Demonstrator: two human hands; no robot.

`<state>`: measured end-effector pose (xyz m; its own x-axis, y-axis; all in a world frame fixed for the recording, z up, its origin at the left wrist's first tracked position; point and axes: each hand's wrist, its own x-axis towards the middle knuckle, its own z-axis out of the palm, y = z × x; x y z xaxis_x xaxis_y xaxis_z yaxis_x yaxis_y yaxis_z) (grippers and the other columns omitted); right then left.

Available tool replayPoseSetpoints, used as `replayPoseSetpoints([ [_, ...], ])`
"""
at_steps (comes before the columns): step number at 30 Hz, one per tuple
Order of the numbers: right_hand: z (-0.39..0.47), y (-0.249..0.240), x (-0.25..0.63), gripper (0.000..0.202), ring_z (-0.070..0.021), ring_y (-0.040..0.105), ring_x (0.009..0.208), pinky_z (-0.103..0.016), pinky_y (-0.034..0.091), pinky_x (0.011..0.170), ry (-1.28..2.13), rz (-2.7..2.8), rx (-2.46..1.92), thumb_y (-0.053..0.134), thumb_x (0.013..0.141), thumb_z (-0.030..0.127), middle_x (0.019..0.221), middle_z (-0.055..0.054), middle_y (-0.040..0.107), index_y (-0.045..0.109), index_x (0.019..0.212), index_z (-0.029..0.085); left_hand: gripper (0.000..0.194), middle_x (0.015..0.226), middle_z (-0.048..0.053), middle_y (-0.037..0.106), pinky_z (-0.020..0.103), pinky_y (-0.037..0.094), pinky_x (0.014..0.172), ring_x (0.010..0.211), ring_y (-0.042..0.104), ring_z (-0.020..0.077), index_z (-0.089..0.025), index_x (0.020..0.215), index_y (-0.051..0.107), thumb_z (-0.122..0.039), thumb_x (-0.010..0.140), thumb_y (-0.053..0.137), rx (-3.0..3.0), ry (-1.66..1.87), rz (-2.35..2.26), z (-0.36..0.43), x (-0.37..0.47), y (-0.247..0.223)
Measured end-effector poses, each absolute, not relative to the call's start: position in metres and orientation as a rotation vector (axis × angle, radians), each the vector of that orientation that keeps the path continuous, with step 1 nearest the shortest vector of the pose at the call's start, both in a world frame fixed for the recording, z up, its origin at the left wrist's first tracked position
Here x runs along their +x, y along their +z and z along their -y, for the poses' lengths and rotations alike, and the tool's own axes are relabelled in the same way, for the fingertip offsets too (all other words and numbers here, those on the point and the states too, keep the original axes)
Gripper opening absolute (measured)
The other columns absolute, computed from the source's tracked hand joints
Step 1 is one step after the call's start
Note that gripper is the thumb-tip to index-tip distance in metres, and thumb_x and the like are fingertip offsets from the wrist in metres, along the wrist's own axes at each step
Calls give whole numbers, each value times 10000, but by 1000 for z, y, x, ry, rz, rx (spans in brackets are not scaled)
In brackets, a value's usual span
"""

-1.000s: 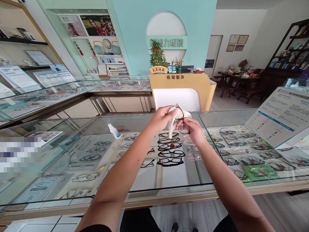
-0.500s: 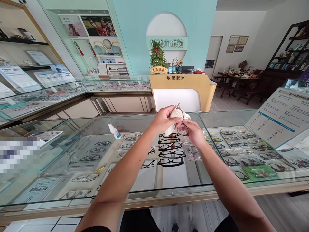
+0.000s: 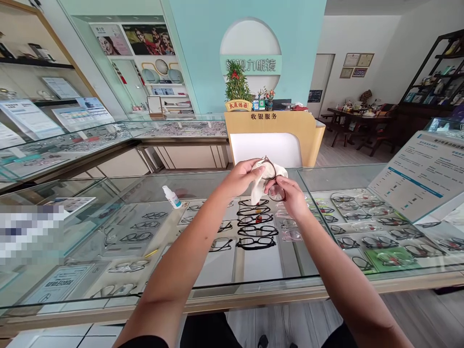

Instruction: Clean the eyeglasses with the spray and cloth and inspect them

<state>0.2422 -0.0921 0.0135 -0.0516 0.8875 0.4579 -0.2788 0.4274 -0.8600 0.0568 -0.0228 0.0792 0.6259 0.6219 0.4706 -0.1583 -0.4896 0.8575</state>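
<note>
Above the glass display counter I hold a pair of thin-rimmed eyeglasses (image 3: 277,193) tilted, one lens low and the other up against a cloth. My left hand (image 3: 243,175) is closed on the white cleaning cloth (image 3: 258,189), which lies around the upper lens. The thumb presses the cloth at that lens. My right hand (image 3: 290,192) pinches the glasses near the bridge, beside the bare lower lens. Some fingertips of both hands are hidden behind the cloth and frame.
A white spray bottle (image 3: 171,197) stands on the glass counter (image 3: 217,292) to the left. Beneath the glass lie rows of black-framed glasses (image 3: 257,231). A slanted information board (image 3: 416,176) stands at right. Beyond the counter is a wooden cashier desk (image 3: 271,123).
My left hand has shifted slightly left and its thumb has moved up onto the cloth at the lens. The cloth hangs more spread out. My right hand keeps its pinch on the glasses.
</note>
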Motion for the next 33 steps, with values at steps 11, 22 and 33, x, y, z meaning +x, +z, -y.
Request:
replayPoseSetpoints([
  [11, 88, 7, 239, 437, -215, 579, 775, -371, 473, 796, 1091, 1304, -616, 785, 985, 630, 846, -55, 762, 860, 815, 235, 537, 541, -77, 567, 256, 488, 455, 414, 488, 106, -233, 893, 626, -638, 849, 975, 1698, 1111, -359, 43, 85, 65],
  [22, 90, 11, 245, 464, -229, 568, 821, -376, 458, 776, 1028, 1287, -617, 784, 977, 713, 991, -68, 791, 908, 953, 266, 756, 665, -2, 641, 307, 517, 615, 623, 603, 158, -221, 787, 672, -963, 791, 819, 1571, 1307, -584, 13, 81, 54],
  [33, 86, 22, 261, 410, -272, 607, 1127, -418, 520, 1114, 746, 1158, -587, 757, 1007, 668, 1107, -72, 617, 886, 916, 289, 730, 787, 40, 748, 348, 535, 861, 839, 666, 219, -185, 871, 809, -912, 818, 841, 1744, 963, -535, 23, 80, 56],
])
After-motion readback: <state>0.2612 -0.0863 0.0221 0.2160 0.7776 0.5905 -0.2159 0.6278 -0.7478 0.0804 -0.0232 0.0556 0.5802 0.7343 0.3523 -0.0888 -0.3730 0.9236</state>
